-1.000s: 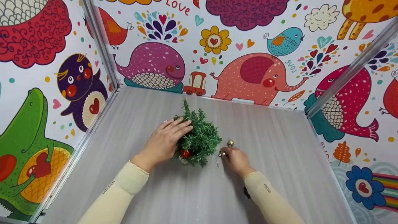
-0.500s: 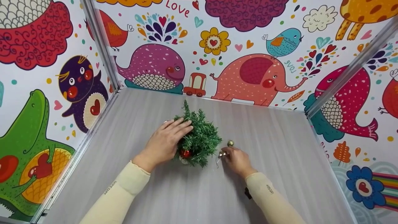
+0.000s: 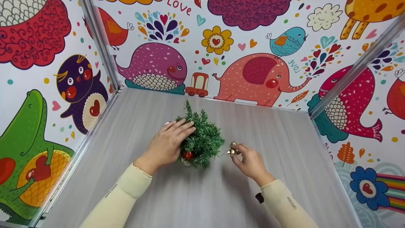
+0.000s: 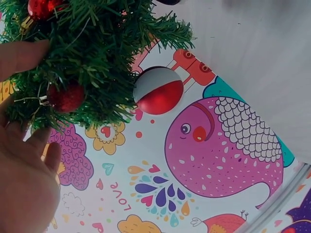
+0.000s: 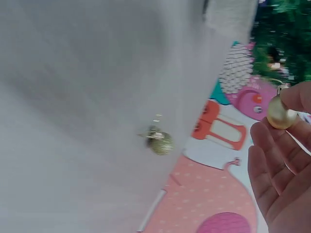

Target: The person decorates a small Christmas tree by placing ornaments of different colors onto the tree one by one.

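A small artificial Christmas tree stands on the table. My left hand rests on its left side, fingers stretched over the branches; the left wrist view shows the thumb and fingers at either side of the greenery. Hanging there are a glittery red bauble, a red-and-white bauble and a shiny red bauble. Right of the tree, my right hand pinches a smooth gold bauble near its cap, raised over the table. Below it lies a glittery gold bauble.
The grey wood-look table is enclosed by printed cartoon panels at the back and both sides. Metal rails run along the panel corners.
My right hand has lifted the smooth gold bauble from the table and turned slightly, shifting a little right. The left hand stays on the tree.
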`<state>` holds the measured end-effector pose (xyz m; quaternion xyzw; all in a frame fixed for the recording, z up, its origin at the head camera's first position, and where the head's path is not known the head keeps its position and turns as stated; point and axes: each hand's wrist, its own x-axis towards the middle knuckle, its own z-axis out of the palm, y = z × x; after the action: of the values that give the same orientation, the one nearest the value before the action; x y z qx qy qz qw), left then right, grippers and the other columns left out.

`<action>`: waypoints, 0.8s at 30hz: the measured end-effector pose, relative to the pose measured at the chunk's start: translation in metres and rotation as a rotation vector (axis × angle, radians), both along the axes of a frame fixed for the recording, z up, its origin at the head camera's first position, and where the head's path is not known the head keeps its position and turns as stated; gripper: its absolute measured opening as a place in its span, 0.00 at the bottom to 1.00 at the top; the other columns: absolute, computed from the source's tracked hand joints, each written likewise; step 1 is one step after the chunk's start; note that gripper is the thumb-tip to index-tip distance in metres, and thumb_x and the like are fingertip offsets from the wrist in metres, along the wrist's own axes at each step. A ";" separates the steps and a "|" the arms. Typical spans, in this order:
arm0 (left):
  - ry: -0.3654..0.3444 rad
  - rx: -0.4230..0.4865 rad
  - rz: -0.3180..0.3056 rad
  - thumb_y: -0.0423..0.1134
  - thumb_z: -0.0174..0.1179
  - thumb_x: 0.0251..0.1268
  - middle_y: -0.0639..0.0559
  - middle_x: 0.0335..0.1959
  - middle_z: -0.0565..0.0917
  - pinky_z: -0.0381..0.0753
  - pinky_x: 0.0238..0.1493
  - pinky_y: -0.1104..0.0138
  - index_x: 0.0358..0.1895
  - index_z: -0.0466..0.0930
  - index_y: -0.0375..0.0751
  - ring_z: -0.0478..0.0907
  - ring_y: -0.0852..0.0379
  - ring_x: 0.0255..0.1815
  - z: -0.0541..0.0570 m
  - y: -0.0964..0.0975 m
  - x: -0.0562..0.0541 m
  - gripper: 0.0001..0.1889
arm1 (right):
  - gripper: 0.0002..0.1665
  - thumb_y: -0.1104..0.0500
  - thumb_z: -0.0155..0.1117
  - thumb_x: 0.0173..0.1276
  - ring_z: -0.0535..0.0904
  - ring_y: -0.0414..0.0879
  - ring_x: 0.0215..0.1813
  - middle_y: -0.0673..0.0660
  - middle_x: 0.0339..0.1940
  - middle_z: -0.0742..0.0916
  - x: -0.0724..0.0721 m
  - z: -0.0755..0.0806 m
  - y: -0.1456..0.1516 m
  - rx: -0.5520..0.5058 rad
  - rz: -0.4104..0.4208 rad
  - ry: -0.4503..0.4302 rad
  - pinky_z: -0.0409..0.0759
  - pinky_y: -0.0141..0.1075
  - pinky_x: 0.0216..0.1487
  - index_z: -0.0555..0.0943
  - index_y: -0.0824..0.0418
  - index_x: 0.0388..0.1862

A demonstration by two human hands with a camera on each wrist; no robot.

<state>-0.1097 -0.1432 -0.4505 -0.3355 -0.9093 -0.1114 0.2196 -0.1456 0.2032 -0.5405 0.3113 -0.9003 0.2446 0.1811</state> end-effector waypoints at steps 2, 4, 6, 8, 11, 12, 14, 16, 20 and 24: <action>-0.004 0.002 0.001 0.23 0.62 0.44 0.48 0.73 0.69 0.59 0.72 0.51 0.70 0.71 0.42 0.62 0.45 0.74 0.000 0.000 0.000 0.41 | 0.19 0.60 0.74 0.61 0.84 0.37 0.39 0.46 0.44 0.87 0.004 0.006 0.000 -0.016 0.022 0.029 0.84 0.39 0.35 0.84 0.53 0.52; -0.003 0.005 0.001 0.23 0.62 0.44 0.48 0.72 0.69 0.59 0.72 0.50 0.70 0.71 0.42 0.62 0.45 0.74 0.000 0.000 0.001 0.41 | 0.20 0.59 0.73 0.62 0.84 0.35 0.40 0.45 0.46 0.86 0.007 0.012 -0.001 -0.028 0.044 0.050 0.84 0.38 0.36 0.84 0.52 0.53; -0.001 0.003 0.003 0.23 0.62 0.45 0.48 0.72 0.70 0.59 0.72 0.51 0.70 0.71 0.42 0.63 0.45 0.74 0.000 0.001 0.001 0.40 | 0.19 0.58 0.72 0.63 0.83 0.34 0.41 0.45 0.47 0.86 0.010 0.017 -0.003 -0.030 0.061 0.067 0.84 0.38 0.36 0.84 0.52 0.54; 0.002 0.002 0.005 0.23 0.62 0.44 0.48 0.72 0.70 0.58 0.72 0.51 0.70 0.71 0.43 0.63 0.45 0.74 0.001 0.001 0.001 0.41 | 0.19 0.58 0.71 0.63 0.83 0.34 0.42 0.45 0.47 0.85 0.014 0.022 -0.006 -0.037 0.082 0.079 0.84 0.38 0.37 0.83 0.53 0.54; 0.002 0.001 0.005 0.24 0.63 0.43 0.48 0.72 0.70 0.57 0.73 0.52 0.70 0.71 0.42 0.62 0.45 0.74 0.001 0.001 0.001 0.41 | 0.19 0.58 0.71 0.64 0.82 0.35 0.43 0.44 0.46 0.85 0.018 0.030 -0.011 -0.053 0.115 0.092 0.84 0.37 0.39 0.83 0.54 0.54; 0.000 0.002 0.004 0.24 0.64 0.43 0.48 0.72 0.70 0.56 0.73 0.52 0.70 0.71 0.42 0.62 0.45 0.74 0.001 0.001 0.002 0.42 | 0.19 0.58 0.71 0.63 0.82 0.35 0.43 0.44 0.46 0.85 0.019 0.032 -0.013 -0.061 0.127 0.099 0.84 0.37 0.40 0.83 0.53 0.54; -0.004 0.006 0.001 0.26 0.65 0.42 0.48 0.72 0.69 0.56 0.73 0.52 0.71 0.71 0.43 0.62 0.45 0.74 0.001 0.001 0.002 0.42 | 0.19 0.59 0.72 0.63 0.82 0.35 0.43 0.43 0.45 0.85 0.021 0.036 -0.016 -0.077 0.151 0.113 0.83 0.36 0.41 0.83 0.53 0.54; -0.010 0.007 0.000 0.29 0.68 0.42 0.47 0.73 0.69 0.56 0.73 0.51 0.71 0.70 0.43 0.61 0.45 0.75 0.001 0.002 0.003 0.43 | 0.19 0.59 0.72 0.63 0.82 0.34 0.43 0.42 0.45 0.85 0.023 0.041 -0.019 -0.086 0.164 0.133 0.83 0.36 0.41 0.83 0.52 0.54; -0.018 0.013 0.003 0.41 0.71 0.44 0.47 0.73 0.68 0.54 0.74 0.51 0.71 0.71 0.45 0.59 0.46 0.75 0.004 0.004 0.005 0.42 | 0.19 0.59 0.72 0.62 0.82 0.34 0.44 0.42 0.46 0.85 0.026 0.049 -0.026 -0.099 0.188 0.168 0.83 0.37 0.41 0.83 0.53 0.54; 0.011 0.038 -0.004 0.49 0.69 0.47 0.46 0.72 0.70 0.53 0.74 0.51 0.68 0.74 0.45 0.60 0.46 0.75 0.005 0.010 0.006 0.39 | 0.18 0.59 0.71 0.63 0.82 0.34 0.45 0.43 0.47 0.85 0.028 0.054 -0.032 -0.116 0.208 0.193 0.83 0.38 0.42 0.84 0.56 0.53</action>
<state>-0.1040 -0.1334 -0.4450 -0.3338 -0.9051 -0.1271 0.2309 -0.1175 0.1708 -0.4868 0.4141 -0.8259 0.2824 0.2582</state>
